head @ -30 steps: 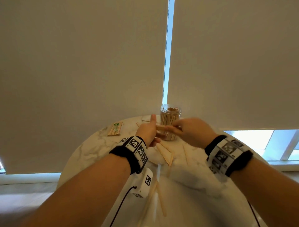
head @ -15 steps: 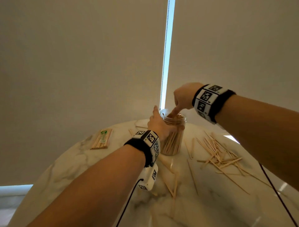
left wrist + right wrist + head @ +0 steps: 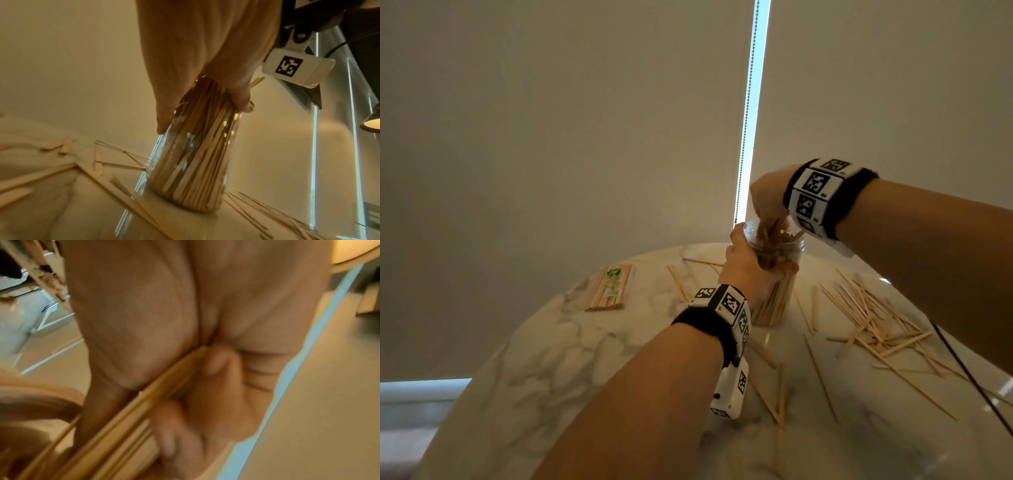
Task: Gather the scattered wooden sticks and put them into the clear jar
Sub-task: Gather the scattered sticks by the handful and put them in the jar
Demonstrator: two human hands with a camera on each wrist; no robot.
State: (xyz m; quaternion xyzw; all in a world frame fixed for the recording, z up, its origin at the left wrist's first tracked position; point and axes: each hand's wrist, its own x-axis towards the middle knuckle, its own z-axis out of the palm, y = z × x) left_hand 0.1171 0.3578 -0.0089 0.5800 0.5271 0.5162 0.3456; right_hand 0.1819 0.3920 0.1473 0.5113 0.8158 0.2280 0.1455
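The person was at the loading step: the right hand (image 3: pixel 768 202) hovered over the mouth of the clear jar (image 3: pixel 774 298), fingers curled round a small bundle of wooden sticks (image 3: pixel 131 423) and feeding their lower ends in. The left hand (image 3: pixel 748 270) gripped the jar's upper body, thumb one side and fingers the other, steadying it upright on the marble table (image 3: pixel 571 359), near its far edge. The jar already looked close to packed.

Plenty stayed out: a loose heap of sticks (image 3: pixel 873 325) to the right of the jar, a few strays nearer the person, and a wrapped packet (image 3: pixel 610 287) off to the left. I'd judge the next move called for letting the bundle slide down among the others, perhaps with a wiggle given how tight it looked, then reaching right for the heap.

Half a second before, the right hand was poised above the rim with one finger pointing down; now it had dropped closer, sticks entering the opening. The left hand kept its hold.
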